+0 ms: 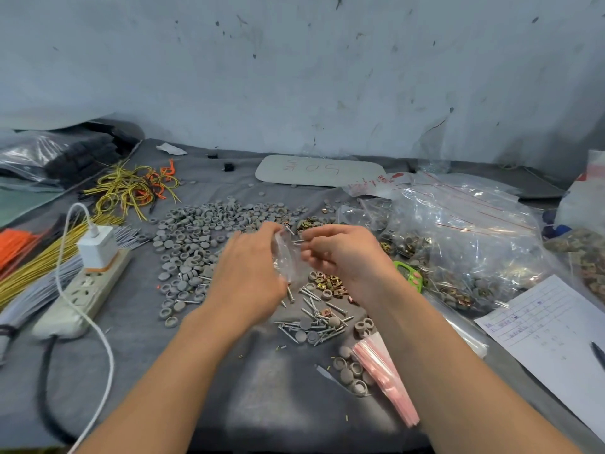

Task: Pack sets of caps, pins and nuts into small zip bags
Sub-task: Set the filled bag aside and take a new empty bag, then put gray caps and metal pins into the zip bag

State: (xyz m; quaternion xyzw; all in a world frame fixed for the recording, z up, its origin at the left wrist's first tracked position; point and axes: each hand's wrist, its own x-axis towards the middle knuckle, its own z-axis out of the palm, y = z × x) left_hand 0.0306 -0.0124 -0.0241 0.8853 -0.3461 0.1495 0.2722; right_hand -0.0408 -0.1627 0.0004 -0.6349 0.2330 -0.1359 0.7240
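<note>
The small zip bag hangs clear of the table, held up between the 2 hands over the middle of the work area. There is little open room under it: grey caps spread thickly to the left and behind, while brass nuts and loose pins lie just below and to the right. The only bare stretch of grey cloth is nearer the person, between the forearms. A stack of pink-edged bags lies by the right forearm, with a written sheet of paper at the right edge. Big clear bags of packed sets crowd the far right; a power strip with a white charger and bundles of yellow wires fill the left. A scuffed pale wall closes the back. The left hand pinches the bag's top edge, fingers curled. The right hand pinches pins at the bag's mouth; how many I cannot tell.
</note>
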